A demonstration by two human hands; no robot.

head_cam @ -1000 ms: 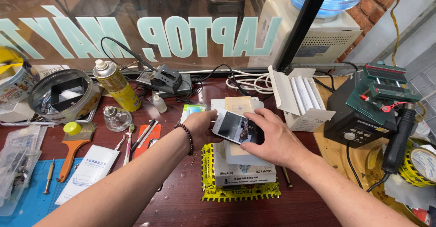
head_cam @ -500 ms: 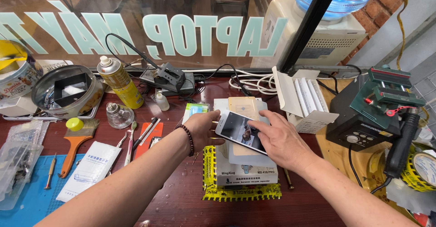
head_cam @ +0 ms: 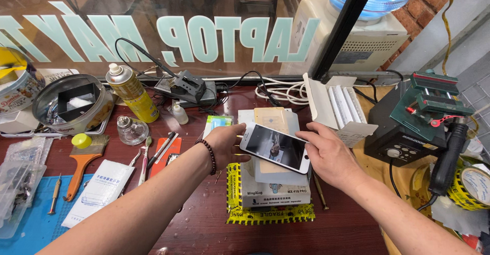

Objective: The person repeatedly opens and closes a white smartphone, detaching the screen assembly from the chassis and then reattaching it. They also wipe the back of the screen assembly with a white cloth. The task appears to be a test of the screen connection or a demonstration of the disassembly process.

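1. Dark red workbench pushed up against a shop window with mint lettering, and it's a pretty packed repair desk.
2. Dead centre is a white phone, screen up and tilted, held just above a stack of white boxes that sit on a yellow tape strip.
3. Left hand grips the phone's left end, fingers curled round the edge, with a bead bracelet on the wrist.
4. Right hand has the right end, thumb along the near edge and fingers wrapped behind.
5. Just behind the phone is a pale flat pack, with a small green packet to its left.
6. Left of the hands: an orange card with a pen, tweezers, a white sachet, a wooden brush and a blue mat at the near-left corner.
7. Far left: a yellow spray can, a small glass jar and a round tin.
8. Right side: an open white carton, then a black heating station with a green clamp on top, and a yellow tape roll at the edge.
9. Water dispenser sits behind the glass, far right.
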